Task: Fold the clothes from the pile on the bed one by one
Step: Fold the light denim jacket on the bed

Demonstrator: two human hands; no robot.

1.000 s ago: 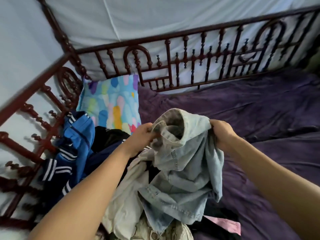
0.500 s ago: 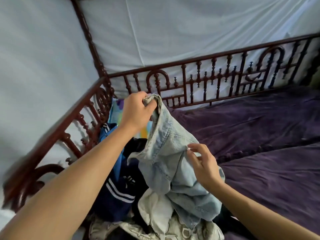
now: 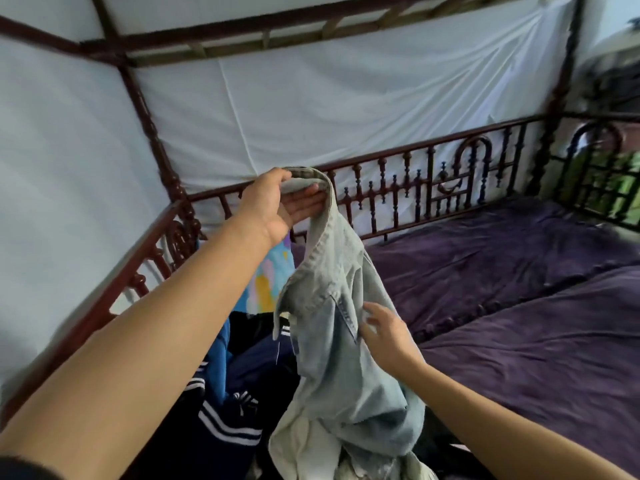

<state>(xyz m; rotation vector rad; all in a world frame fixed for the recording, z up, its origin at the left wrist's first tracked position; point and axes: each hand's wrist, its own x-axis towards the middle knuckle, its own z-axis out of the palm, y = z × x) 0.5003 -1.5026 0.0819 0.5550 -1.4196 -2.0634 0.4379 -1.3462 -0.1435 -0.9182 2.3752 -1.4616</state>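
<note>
A pale blue denim garment (image 3: 343, 341) hangs from my left hand (image 3: 277, 202), which is raised high and grips its waistband edge between thumb and fingers. My right hand (image 3: 384, 334) is lower, fingers spread, touching the denim's right side without closing on it. The garment's lower end still trails into the pile of clothes (image 3: 242, 403) at the bottom centre, where navy and blue pieces with white stripes lie. The pile's near part is hidden by my arms and the denim.
A purple bedspread (image 3: 519, 334) covers the bed to the right. A dark red carved rail (image 3: 415, 188) runs along the back and left sides, with white cloth behind it. A multicoloured pillow (image 3: 266, 275) leans behind the denim.
My left hand has lifted the denim higher above the pile, stretching it out lengthwise. My right hand let go of the top edge and moved down to the garment's side.
</note>
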